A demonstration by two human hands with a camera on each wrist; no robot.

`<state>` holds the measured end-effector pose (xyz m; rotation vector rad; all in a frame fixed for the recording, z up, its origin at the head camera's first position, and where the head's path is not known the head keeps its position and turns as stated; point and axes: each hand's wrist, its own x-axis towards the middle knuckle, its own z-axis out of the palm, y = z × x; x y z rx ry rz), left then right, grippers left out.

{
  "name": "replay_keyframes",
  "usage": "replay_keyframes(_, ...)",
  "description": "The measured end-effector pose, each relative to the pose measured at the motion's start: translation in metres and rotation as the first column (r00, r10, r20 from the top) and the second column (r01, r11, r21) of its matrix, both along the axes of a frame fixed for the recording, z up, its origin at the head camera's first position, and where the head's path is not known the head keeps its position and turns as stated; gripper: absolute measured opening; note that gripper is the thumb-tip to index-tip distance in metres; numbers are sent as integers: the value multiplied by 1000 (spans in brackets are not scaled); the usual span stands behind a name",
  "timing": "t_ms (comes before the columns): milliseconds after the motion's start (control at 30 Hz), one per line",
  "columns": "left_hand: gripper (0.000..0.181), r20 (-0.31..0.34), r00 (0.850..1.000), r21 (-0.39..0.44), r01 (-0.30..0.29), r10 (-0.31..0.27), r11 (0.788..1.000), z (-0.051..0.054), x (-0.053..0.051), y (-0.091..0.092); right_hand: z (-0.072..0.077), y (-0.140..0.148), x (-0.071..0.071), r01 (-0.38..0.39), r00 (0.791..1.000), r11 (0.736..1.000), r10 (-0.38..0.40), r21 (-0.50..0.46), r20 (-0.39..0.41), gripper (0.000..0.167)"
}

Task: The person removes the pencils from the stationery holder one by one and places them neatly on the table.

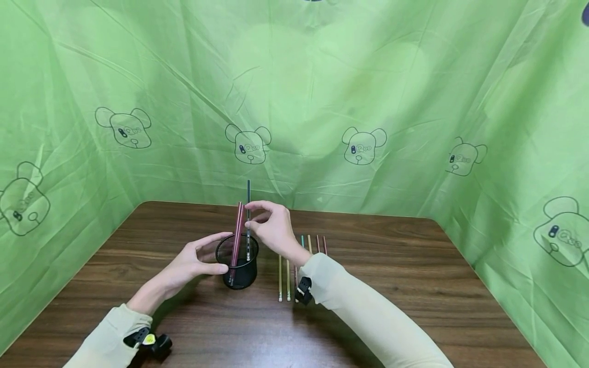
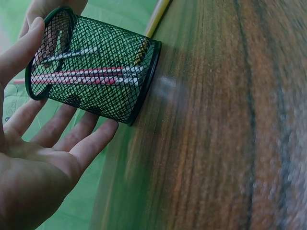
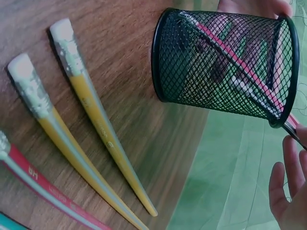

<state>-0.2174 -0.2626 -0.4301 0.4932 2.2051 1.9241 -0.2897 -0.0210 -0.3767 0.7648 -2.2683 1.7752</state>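
Note:
A black mesh pencil cup point(image 1: 241, 277) stands on the wooden table. My left hand point(image 1: 184, 267) holds it from the left, thumb near the rim and fingers around the far side. Red pencils point(image 1: 237, 230) lean inside it, eraser ends down. Above the cup, my right hand point(image 1: 275, 228) pinches a dark pencil point(image 1: 249, 190) between thumb and fingers. This pencil is nearly upright, and its eraser end is inside the cup, above the bottom. The right wrist view shows that end through the mesh point(image 3: 216, 62).
Right of the cup, two yellow pencils point(image 3: 103, 124) lie side by side, with a red pencil point(image 3: 38, 184) and a teal one point(image 3: 7, 223) beside them. More pencils are partly hidden beneath my right forearm. A green cloth point(image 1: 303, 76) hangs around the table's back and sides.

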Motion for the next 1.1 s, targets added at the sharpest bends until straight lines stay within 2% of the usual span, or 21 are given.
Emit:
replay_keyframes(267, 73, 3, 1000, 6, 6, -6, 1000, 0, -1, 0, 1, 2, -3, -18, 1000, 999, 18, 44, 1, 46)
replay_keyframes(533, 74, 1, 1000, 9, 10, -10, 1000, 0, 0, 0, 6, 2, -7, -17, 1000, 999, 17, 27, 8, 50)
replay_keyframes(1100, 73, -6, 1000, -5, 3, -3, 1000, 1, 0, 0, 40, 22, -10, -80, 997, 994, 79, -69, -20, 50)
